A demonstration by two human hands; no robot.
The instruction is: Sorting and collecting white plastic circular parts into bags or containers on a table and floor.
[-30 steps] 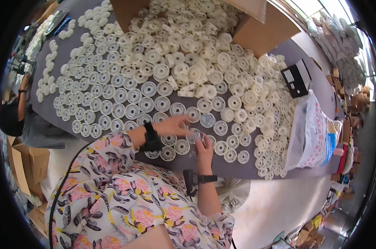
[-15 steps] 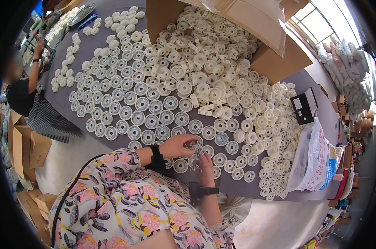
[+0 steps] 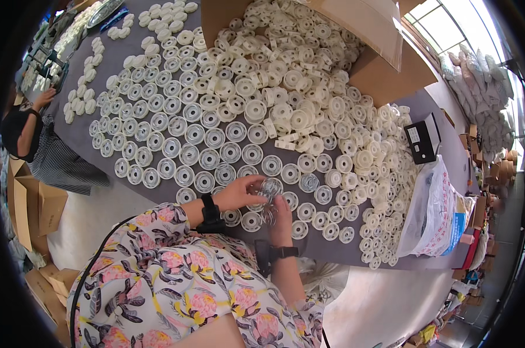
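Rows of white plastic reels (image 3: 194,134) spread centre-left. Just below mid-frame, the left hand (image 3: 235,195) pinches the tangle of thin shiny rings (image 3: 272,187); alongside, the right hand (image 3: 281,222) grips it with curled fingers. Light pressure, gentle teasing: pulling hard could snag them!

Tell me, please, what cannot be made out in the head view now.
Head view, shiny rings between the left hand and right hand: too small and blurred to count.
Head view, head of the co-worker: mostly lost in the dark left rim.
Head view, floor of the carton: covered by white wheels.
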